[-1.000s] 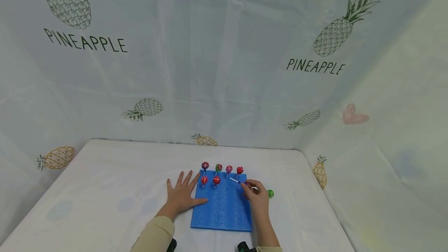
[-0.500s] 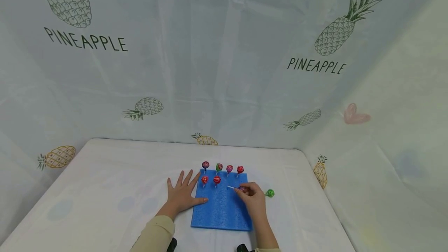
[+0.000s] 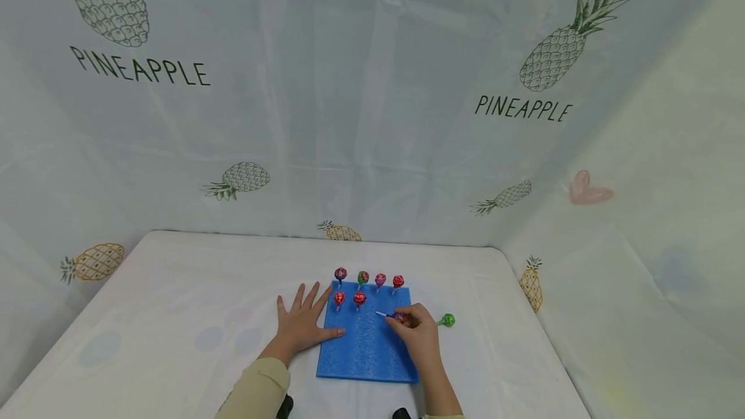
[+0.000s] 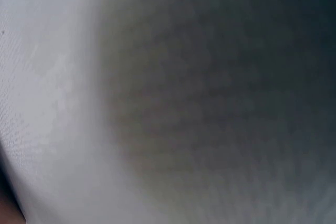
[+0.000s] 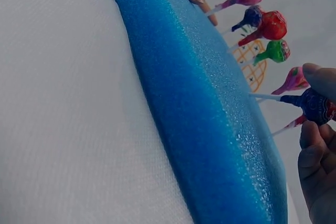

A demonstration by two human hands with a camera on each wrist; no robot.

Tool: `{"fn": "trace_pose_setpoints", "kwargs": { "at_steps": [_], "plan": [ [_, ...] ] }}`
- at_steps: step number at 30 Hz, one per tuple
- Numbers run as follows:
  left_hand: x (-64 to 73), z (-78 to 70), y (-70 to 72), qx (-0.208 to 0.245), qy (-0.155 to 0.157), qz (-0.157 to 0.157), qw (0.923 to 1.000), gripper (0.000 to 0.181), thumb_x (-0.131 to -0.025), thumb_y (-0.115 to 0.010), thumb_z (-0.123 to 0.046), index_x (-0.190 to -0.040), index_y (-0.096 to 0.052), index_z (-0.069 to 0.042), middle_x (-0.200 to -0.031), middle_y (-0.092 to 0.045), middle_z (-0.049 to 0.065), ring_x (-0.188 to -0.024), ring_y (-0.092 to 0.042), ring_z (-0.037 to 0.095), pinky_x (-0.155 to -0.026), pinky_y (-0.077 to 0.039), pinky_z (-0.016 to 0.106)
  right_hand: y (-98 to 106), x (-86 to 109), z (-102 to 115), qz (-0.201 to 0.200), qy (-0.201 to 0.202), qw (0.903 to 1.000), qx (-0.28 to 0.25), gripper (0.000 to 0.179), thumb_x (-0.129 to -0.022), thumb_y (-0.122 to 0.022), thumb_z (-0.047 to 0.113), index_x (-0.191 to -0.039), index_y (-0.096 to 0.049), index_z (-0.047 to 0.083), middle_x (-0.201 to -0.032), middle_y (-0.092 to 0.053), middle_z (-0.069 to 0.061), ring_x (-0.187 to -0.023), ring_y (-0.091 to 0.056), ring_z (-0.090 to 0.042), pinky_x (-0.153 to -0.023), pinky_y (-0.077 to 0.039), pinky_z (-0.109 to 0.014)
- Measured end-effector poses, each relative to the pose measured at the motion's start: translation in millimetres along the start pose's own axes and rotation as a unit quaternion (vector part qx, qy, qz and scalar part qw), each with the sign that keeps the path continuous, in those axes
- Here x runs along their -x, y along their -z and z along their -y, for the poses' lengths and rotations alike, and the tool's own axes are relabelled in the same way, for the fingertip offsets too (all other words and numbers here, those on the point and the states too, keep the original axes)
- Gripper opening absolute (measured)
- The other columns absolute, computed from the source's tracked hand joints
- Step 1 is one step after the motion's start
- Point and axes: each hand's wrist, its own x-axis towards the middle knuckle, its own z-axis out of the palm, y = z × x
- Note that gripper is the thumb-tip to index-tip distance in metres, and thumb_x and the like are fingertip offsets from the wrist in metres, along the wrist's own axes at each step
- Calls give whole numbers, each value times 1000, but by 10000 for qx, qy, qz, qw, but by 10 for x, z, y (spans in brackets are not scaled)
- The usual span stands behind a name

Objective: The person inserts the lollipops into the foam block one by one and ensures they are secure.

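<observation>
Between thumb and fingers, my right hand (image 3: 421,335) pinches a dark blue lollipop (image 5: 315,104) by its wrapped head. Its white stick points at the blue foam board (image 3: 367,354); in the right wrist view the tip meets or nearly meets the surface. Spread out, my left hand (image 3: 299,328) lies at the board's left side with the thumb on it. Several lollipops stand in the board: a back row with a dark purple one (image 3: 340,273), a green one (image 3: 363,277), a pink one (image 3: 381,279) and a red one (image 3: 398,281), and two red ones (image 3: 359,299) in front.
A green lollipop (image 3: 447,320) lies right of the board, its stick partly behind my right hand. The white-covered table (image 3: 186,290) extends around the board up to a pineapple-print curtain (image 3: 372,115). The left wrist view shows mostly blurred pale cloth.
My right hand has moved left and slightly toward me with the lollipop, lowering its stick toward the board, and more of the green lollipop shows. The left hand has stayed put.
</observation>
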Motion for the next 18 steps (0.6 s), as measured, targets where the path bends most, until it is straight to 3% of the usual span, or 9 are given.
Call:
{"fn": "trace_pose_setpoints", "kwargs": {
  "at_steps": [3, 12, 18],
  "plan": [
    [3, -7, 16, -19, 11, 61, 10000, 108, -70, -52, -87, -154, -31, -23, -158, -26, 13, -145, -11, 43, -103, 6, 75, -2, 0, 14, 21, 30, 10000, 84, 21, -77, -85, 15, -93, -74, 6, -82, -56, -1, -72, -53, -17, -59, -46, -20],
    [-66, 88, -150, -100, -13, -136, 9999, 111, -66, -48, -91, -154, -32, -26, -159, -26, 10, -145, -12, 44, -102, 5, 76, -20, -24, 71, 65, 6, 9998, 181, 24, -78, -84, 17, -98, -75, 7, -85, -56, -1, -75, -52, -17, -61, -47, -20],
    [-36, 45, -70, -138, -14, 11, 9999, 110, -68, -49, -89, -154, -32, -24, -159, -26, 11, -145, -12, 43, -102, 4, 76, -68, -50, 116, -37, 97, 9997, 200, 27, -79, -83, 15, -103, -74, 6, -87, -56, -1, -76, -52, -17, -61, -47, -19]
  ]
}}
